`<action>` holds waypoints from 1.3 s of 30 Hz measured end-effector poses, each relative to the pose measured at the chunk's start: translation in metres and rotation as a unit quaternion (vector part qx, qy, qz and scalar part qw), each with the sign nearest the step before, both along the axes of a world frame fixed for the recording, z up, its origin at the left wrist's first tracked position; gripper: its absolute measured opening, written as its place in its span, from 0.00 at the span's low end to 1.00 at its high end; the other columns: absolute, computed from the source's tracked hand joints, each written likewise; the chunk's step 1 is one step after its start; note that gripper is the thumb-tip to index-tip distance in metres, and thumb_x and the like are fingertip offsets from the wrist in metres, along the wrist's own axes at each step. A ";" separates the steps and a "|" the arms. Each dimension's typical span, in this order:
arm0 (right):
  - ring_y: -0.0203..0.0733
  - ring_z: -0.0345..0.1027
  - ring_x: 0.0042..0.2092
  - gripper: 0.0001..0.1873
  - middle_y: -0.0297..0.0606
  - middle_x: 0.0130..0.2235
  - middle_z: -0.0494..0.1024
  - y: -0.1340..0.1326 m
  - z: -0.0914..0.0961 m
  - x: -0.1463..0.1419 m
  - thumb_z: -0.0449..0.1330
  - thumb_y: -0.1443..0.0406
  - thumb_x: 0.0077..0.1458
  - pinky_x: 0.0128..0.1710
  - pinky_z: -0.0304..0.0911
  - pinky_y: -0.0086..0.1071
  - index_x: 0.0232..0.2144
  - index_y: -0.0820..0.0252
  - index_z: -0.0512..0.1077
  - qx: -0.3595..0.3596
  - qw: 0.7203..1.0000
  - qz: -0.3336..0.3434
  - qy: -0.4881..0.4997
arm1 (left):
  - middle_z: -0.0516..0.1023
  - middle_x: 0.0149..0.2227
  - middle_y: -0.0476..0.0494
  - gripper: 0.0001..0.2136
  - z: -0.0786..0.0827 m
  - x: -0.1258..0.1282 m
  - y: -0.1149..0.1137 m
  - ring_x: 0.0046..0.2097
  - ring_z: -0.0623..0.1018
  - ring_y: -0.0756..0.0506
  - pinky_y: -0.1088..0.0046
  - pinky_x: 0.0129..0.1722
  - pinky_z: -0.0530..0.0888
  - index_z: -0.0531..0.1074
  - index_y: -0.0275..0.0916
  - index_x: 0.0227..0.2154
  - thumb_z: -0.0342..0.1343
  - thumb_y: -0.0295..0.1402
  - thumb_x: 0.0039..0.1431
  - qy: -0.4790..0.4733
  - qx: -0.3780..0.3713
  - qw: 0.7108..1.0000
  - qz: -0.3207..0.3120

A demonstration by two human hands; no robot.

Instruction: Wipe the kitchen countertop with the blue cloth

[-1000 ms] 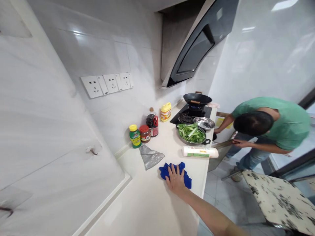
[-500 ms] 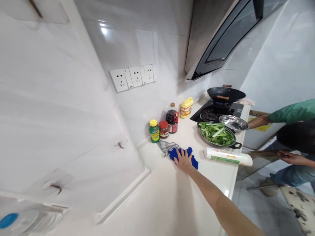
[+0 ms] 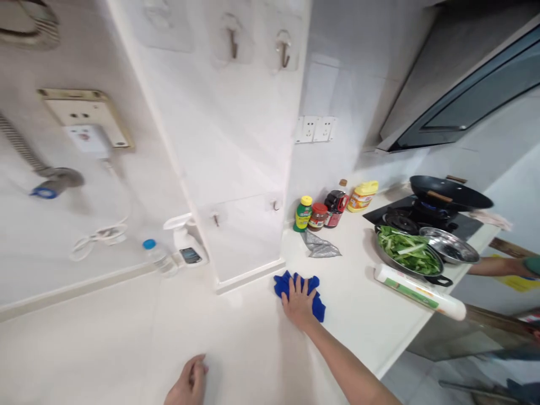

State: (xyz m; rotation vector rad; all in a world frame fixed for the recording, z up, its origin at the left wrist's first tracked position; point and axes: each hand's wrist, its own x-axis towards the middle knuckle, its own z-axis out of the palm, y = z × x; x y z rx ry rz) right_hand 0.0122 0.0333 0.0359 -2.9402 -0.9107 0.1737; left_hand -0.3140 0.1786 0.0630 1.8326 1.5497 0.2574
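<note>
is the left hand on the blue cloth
No, the right hand presses flat on the blue cloth; the left hand rests on bare counter, apart.

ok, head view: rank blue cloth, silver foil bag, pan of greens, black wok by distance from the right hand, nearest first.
1. Blue cloth: under the right hand, touching.
2. Silver foil bag: beyond the cloth, near the jars.
3. Pan of greens: to the right, by the stove.
4. Black wok: on the far burner.

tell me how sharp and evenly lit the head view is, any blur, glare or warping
Head view: bright, even light with soft shadows; the right hand on the blue cloth is fairly sharp, the left hand and the left wall are smeared by motion blur; wall lines bow from wide-angle warping; faint glare on the countertop.
</note>
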 end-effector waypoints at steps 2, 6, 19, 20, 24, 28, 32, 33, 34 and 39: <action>0.74 0.34 0.72 0.38 0.53 0.73 0.45 0.021 0.001 -0.037 0.40 0.49 0.67 0.63 0.33 0.73 0.71 0.61 0.48 0.018 0.997 0.066 0.021 | 0.86 0.35 0.49 0.17 0.003 0.001 -0.011 0.38 0.82 0.39 0.66 0.37 0.74 0.77 0.49 0.40 0.49 0.48 0.57 -0.048 0.014 0.999 -0.008; 0.72 0.31 0.72 0.39 0.51 0.74 0.42 0.043 0.003 -0.113 0.39 0.47 0.66 0.64 0.28 0.72 0.72 0.58 0.47 0.030 0.981 0.182 0.053 | 0.83 0.31 0.45 0.26 0.012 -0.015 -0.029 0.23 0.76 0.47 0.69 0.27 0.74 0.76 0.39 0.43 0.49 0.57 0.57 -0.248 -0.015 0.968 0.024; 0.65 0.31 0.73 0.36 0.46 0.74 0.42 0.031 0.002 -0.274 0.43 0.52 0.66 0.66 0.27 0.67 0.72 0.56 0.48 0.026 0.907 0.419 0.026 | 0.79 0.27 0.47 0.30 0.004 -0.156 -0.156 0.14 0.66 0.53 0.75 0.14 0.61 0.72 0.38 0.42 0.48 0.62 0.56 -0.320 -0.125 0.921 0.185; 0.65 0.31 0.73 0.36 0.46 0.74 0.43 0.028 0.001 -0.283 0.44 0.52 0.66 0.66 0.27 0.67 0.71 0.56 0.48 0.028 0.899 0.437 0.016 | 0.80 0.27 0.47 0.29 -0.001 -0.153 -0.168 0.14 0.66 0.53 0.75 0.14 0.60 0.73 0.38 0.42 0.47 0.61 0.58 -0.329 -0.134 0.918 0.176; 0.64 0.34 0.73 0.35 0.47 0.74 0.46 0.016 -0.008 -0.300 0.45 0.54 0.65 0.66 0.31 0.67 0.71 0.58 0.52 0.045 0.874 0.483 -0.029 | 0.80 0.28 0.44 0.27 -0.010 -0.141 -0.201 0.15 0.67 0.54 0.75 0.15 0.59 0.74 0.37 0.42 0.44 0.57 0.63 -0.335 -0.107 0.917 0.189; 0.65 0.36 0.72 0.33 0.50 0.73 0.50 0.012 -0.016 -0.294 0.43 0.56 0.66 0.65 0.37 0.68 0.69 0.61 0.55 0.075 0.855 0.510 -0.057 | 0.81 0.28 0.44 0.25 -0.004 -0.147 -0.232 0.16 0.66 0.54 0.76 0.15 0.59 0.75 0.37 0.43 0.44 0.54 0.64 -0.307 -0.063 0.919 0.239; 0.65 0.40 0.72 0.31 0.51 0.71 0.53 0.007 -0.022 -0.290 0.40 0.57 0.68 0.63 0.41 0.70 0.68 0.62 0.58 0.128 0.833 0.533 -0.072 | 0.82 0.29 0.45 0.26 0.002 -0.157 -0.279 0.16 0.68 0.54 0.77 0.16 0.59 0.74 0.38 0.42 0.42 0.56 0.65 -0.286 -0.056 0.908 0.301; 0.66 0.40 0.72 0.31 0.51 0.71 0.54 0.004 -0.023 -0.292 0.39 0.57 0.68 0.62 0.41 0.71 0.67 0.62 0.59 0.143 0.826 0.541 -0.073 | 0.82 0.29 0.46 0.27 0.002 -0.158 -0.292 0.15 0.68 0.54 0.77 0.15 0.58 0.74 0.39 0.43 0.41 0.56 0.64 -0.283 -0.058 0.902 0.322; 0.66 0.40 0.71 0.31 0.52 0.71 0.54 0.000 -0.024 -0.295 0.39 0.57 0.68 0.62 0.42 0.71 0.67 0.63 0.60 0.157 0.816 0.551 -0.071 | 0.82 0.29 0.46 0.27 0.001 -0.157 -0.305 0.15 0.68 0.54 0.77 0.15 0.58 0.74 0.39 0.43 0.41 0.57 0.64 -0.279 -0.061 0.895 0.343; 0.70 0.41 0.71 0.31 0.57 0.71 0.53 -0.025 -0.027 -0.322 0.42 0.59 0.68 0.61 0.43 0.73 0.69 0.65 0.54 0.207 0.756 0.620 -0.045 | 0.82 0.26 0.44 0.30 -0.013 -0.147 -0.350 0.16 0.68 0.52 0.76 0.17 0.57 0.75 0.39 0.40 0.39 0.59 0.63 -0.242 -0.025 0.885 0.397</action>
